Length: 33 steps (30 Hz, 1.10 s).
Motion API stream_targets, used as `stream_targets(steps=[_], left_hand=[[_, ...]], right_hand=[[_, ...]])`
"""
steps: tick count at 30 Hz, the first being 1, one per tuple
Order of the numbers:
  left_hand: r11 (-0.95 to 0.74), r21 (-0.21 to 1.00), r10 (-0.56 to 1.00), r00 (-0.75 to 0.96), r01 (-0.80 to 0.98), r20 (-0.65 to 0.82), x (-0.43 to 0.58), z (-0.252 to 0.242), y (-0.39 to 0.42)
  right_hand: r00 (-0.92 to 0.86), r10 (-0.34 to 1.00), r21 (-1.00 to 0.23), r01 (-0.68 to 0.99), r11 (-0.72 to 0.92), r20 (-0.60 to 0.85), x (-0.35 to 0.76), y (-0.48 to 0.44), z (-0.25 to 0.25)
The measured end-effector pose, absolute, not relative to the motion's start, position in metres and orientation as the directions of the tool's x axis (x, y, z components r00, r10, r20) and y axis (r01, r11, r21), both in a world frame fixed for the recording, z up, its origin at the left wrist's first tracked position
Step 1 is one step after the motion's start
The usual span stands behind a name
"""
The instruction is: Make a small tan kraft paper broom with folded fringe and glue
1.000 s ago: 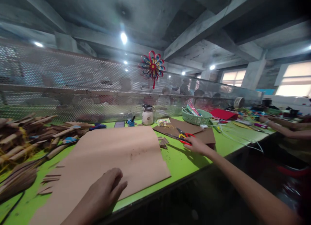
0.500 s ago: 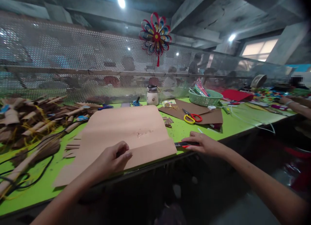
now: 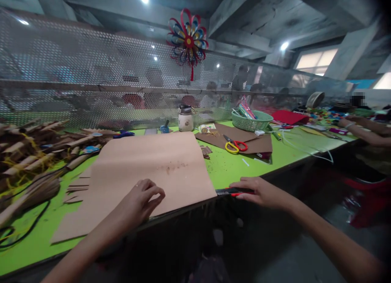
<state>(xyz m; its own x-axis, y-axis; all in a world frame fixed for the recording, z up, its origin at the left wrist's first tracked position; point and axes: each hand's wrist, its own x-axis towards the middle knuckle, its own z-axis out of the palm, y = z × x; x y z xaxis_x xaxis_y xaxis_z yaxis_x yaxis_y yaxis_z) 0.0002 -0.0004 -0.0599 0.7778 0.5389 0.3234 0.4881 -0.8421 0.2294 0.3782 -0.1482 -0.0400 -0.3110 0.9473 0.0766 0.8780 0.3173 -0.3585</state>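
Observation:
A large tan sheet of cardboard or thick paper (image 3: 143,160) lies on the green table by its front edge, slightly wavy, with dark crumbs on it. My left hand (image 3: 142,199) is over its front part, thumb and forefinger curled together in a loose pinch; whether anything is between them I cannot make out. At the sheet's front right corner, my right hand (image 3: 258,191) is closed around a black and red tool that looks like a utility knife (image 3: 233,191). Its tip touches or nearly touches the corner. Dark slit-like strips (image 3: 77,185) show at the sheet's left side.
Brown paper pieces with yellow strands (image 3: 27,156) are heaped at left. Scissors (image 3: 235,145) lie on brown card (image 3: 259,144). Behind stand a white jar (image 3: 185,120) and a green basket (image 3: 252,122). Another person's arm (image 3: 369,132) rests at far right.
The view has shifted, moving the table things leftward. The raised band along the sheet's front edge no longer shows. My left fingers have changed their curl; my right hand still holds the tool.

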Motion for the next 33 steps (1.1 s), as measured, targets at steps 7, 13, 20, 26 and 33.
stream_targets(steps=[7, 13, 20, 26, 33], left_hand=[[-0.915, 0.234, 0.397, 0.841, 0.330, 0.367, 0.014, -0.057, -0.013], [-0.915, 0.192, 0.395, 0.886, 0.355, 0.243, 0.019, -0.058, -0.017], [-0.907, 0.190, 0.409, 0.891, 0.375, 0.194, 0.019, -0.061, -0.014], [-0.909, 0.200, 0.403, 0.891, 0.365, 0.207, 0.019, -0.062, -0.013], [-0.916, 0.187, 0.391, 0.895, 0.355, 0.215, 0.019, -0.062, -0.012]], right_hand=[[-0.321, 0.941, -0.442, 0.833, 0.334, 0.108, 0.377, -0.156, -0.045], [-0.346, 0.934, -0.422, 0.837, 0.349, 0.088, 0.373, -0.154, -0.044], [-0.367, 0.922, -0.499, 0.781, 0.376, 0.120, 0.371, -0.157, -0.042], [-0.320, 0.942, -0.487, 0.810, 0.327, 0.100, 0.376, -0.169, -0.042], [-0.293, 0.948, -0.503, 0.805, 0.314, 0.122, 0.376, -0.172, -0.044]])
